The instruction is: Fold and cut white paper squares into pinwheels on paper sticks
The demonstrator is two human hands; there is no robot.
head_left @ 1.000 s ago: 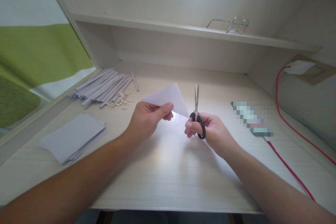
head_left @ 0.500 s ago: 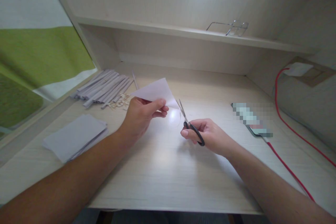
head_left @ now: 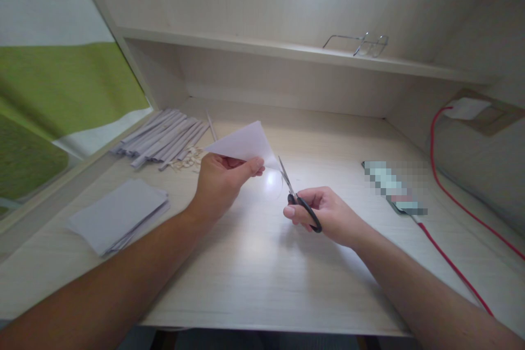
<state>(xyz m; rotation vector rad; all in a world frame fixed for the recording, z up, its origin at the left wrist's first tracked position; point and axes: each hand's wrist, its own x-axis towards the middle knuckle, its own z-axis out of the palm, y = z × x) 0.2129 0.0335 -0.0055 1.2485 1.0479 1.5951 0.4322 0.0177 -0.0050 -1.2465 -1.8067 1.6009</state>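
My left hand [head_left: 227, 178] pinches a white sheet of paper [head_left: 246, 141] by its lower edge, thumb on top. The sheet is held up above the desk, its right corner pointing at the scissors. In my right hand [head_left: 324, 213] is a pair of scissors [head_left: 304, 203] with black handles, gripped by the loops. Their blades point up and to the left, nearly together, close to the paper's right corner. Whether the tips touch the paper I cannot tell. A thin curved strand lies or hangs just below that corner.
At left on the desk [head_left: 254, 284] lie a stack of white paper [head_left: 118, 213], a pile of rolled paper sticks [head_left: 164, 134] and some pale bands [head_left: 189, 159]. A phone [head_left: 394, 188] with a red cable [head_left: 455, 268] lies at right. Glasses [head_left: 371, 45] rest on the shelf [head_left: 246, 44].
The scissors have shifted slightly right and down, and their blades have drawn closer together. My left thumb has moved a little to the right along the paper.
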